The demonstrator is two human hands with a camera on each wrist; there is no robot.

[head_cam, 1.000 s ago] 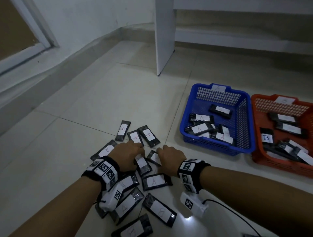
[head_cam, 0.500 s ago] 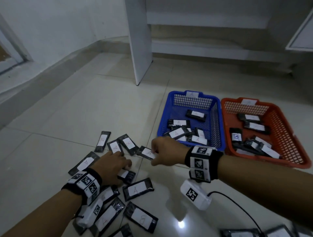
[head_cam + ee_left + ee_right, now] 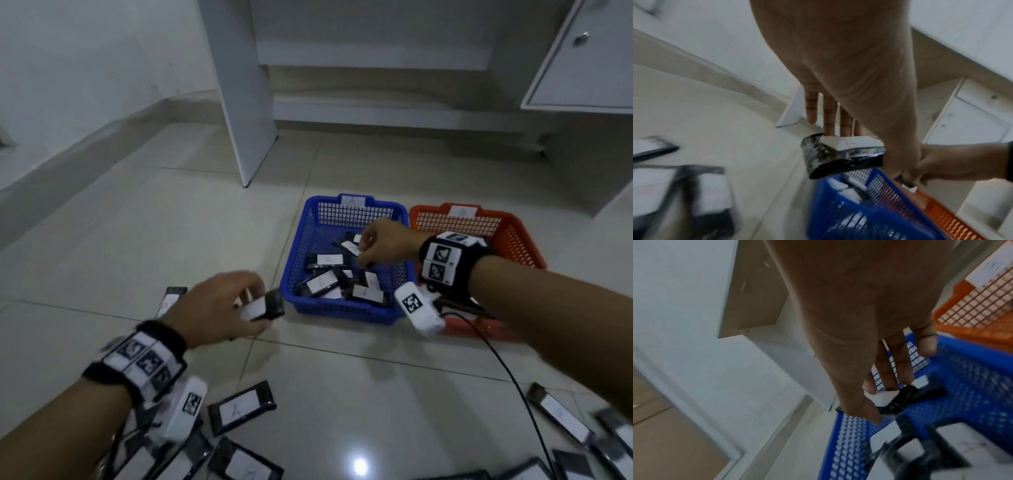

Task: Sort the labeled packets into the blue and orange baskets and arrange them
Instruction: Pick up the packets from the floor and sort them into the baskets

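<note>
Pinching a black packet [image 3: 352, 247], the right hand [image 3: 387, 244] hovers over the blue basket [image 3: 337, 310]; the left hand [image 3: 212, 308] grips another packet [image 3: 263, 306] above the tiled floor [image 3: 137, 240] beside white cabinets [image 3: 582, 54].

Black white-labelled packets [image 3: 241, 409], blue basket [image 3: 342, 310], orange basket [image 3: 513, 233].

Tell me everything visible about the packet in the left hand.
The packet is a small, flat, glossy black pouch, apparently crinkled plastic film, with a white paper label on its upper face; the writing is too blurred to read. The left hand grips one end between thumb and fingers, so the other end sticks out toward the blue basket. It is held in the air, roughly level, just outside the basket's near left corner, touching neither floor nor basket.
</note>
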